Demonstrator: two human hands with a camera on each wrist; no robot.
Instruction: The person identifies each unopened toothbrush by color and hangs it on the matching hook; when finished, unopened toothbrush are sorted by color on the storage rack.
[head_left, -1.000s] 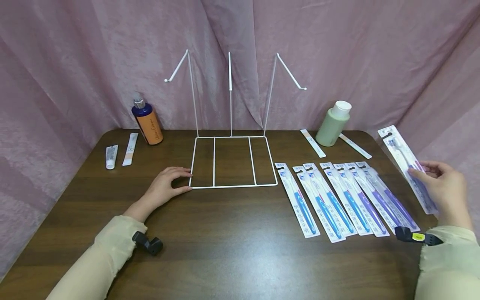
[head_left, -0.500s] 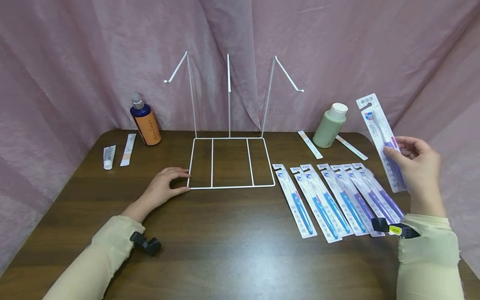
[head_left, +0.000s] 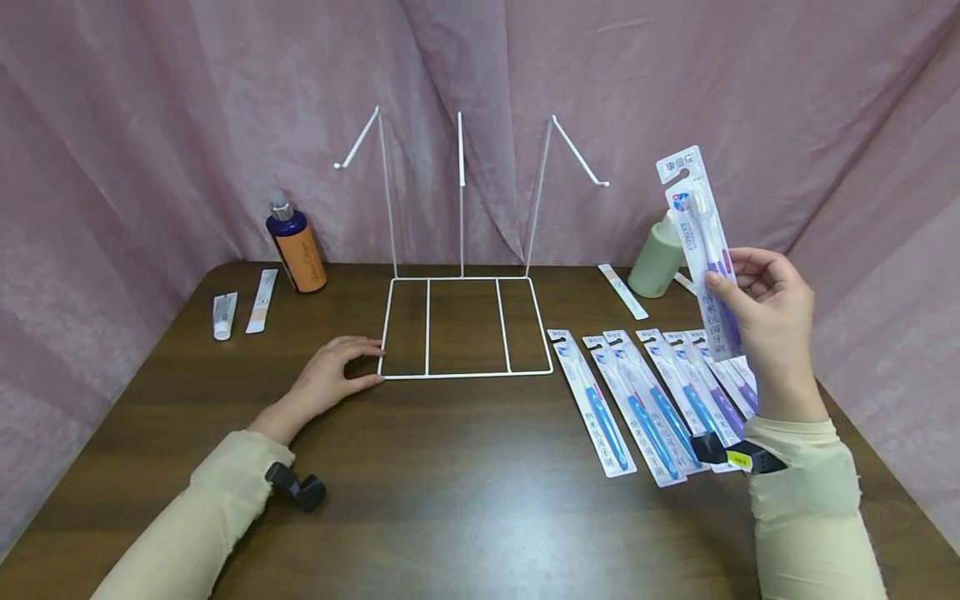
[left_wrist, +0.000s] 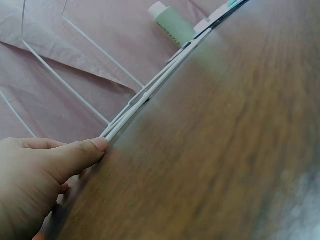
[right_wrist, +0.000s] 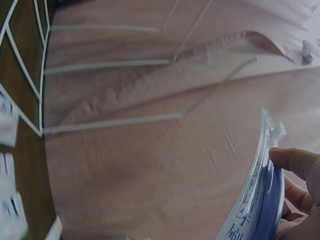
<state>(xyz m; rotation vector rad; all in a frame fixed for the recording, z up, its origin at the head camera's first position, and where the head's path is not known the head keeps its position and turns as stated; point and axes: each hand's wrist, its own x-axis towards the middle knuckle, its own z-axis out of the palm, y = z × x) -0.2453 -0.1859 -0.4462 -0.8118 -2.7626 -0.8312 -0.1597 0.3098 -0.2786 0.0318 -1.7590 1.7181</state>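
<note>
Right hand [head_left: 776,321], fingers pinching a toothbrush pack [head_left: 701,242] tilted above the worktop [head_left: 465,483], green bottle [head_left: 655,262] partly hidden behind it, other packs [head_left: 655,400] lying in a row, left hand [head_left: 324,377] with fingers gripping the white rack [head_left: 465,376] at its near left corner.

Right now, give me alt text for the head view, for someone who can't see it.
A person's right hand holds up a packaged toothbrush, with more packs lying side by side on a wooden table. The left hand touches the near left corner of a white wire rack with three hooks. Bottles stand on either side, a pink curtain behind.
</note>
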